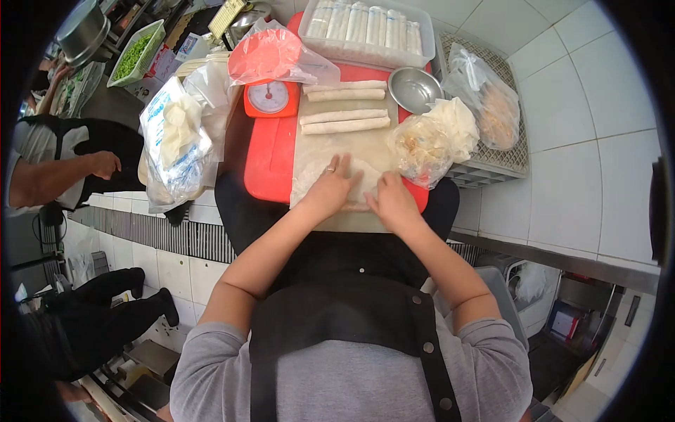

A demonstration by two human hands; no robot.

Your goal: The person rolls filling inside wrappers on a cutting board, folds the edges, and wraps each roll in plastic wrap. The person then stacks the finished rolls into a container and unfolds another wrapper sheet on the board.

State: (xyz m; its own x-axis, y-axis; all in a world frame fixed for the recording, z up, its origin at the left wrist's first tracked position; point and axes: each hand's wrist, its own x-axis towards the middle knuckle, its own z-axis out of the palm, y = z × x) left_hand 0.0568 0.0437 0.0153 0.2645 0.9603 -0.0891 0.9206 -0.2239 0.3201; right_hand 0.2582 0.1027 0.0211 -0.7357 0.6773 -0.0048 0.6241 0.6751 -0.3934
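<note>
My left hand [333, 184] lies with its fingers apart on a pale sheet [313, 169] at the near part of the board. To its right, my right hand [392, 200] has its fingers bent down at the sheet's edge; whether they hold it is too small to tell. Part of a filled strip shows between the hands. Beyond them lie pale rolls in two pairs, a nearer pair [344, 121] and a farther pair [344, 90]. Right of the rolls is a plastic bag of filling [420, 149], beside a crumpled pale wrapper pile [455, 129].
An orange scale [271, 98] stands at the back left, a metal bowl [415, 90] at the back right. Behind is a plastic box [365, 53] of wrapped rolls. A bag of wrappers [179, 141] sits left, another bag [485, 105] right. Other people stand at the far left.
</note>
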